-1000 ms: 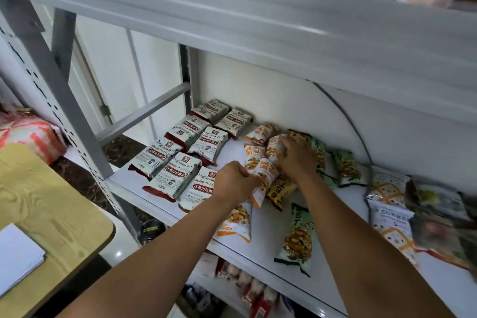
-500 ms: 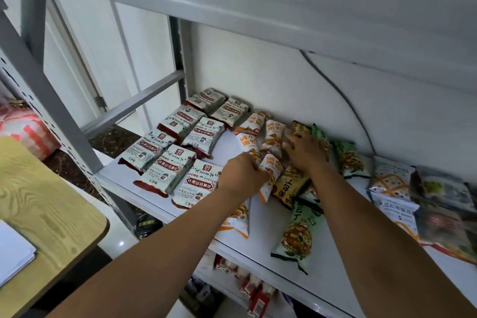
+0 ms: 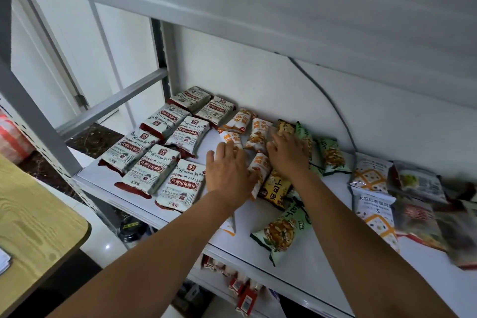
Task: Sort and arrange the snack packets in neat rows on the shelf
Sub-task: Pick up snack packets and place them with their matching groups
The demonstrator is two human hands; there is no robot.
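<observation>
Our left hand (image 3: pixel 229 170) and right hand (image 3: pixel 287 155) lie flat, fingers straight, on the orange packets (image 3: pixel 258 134) at the middle of the shelf (image 3: pixel 103 179), between grey packets (image 3: pixel 154 162) and green packets (image 3: pixel 330 155).

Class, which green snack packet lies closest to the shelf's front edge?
The green packet at the front edge, in front of the yellow packet; the other green packets sit farther back, beside the right hand.

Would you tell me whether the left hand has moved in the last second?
Yes. The left hand has opened flat and stretched slightly toward the back wall; its fingertips now reach level with the middle grey-and-red packet beside it.
</observation>
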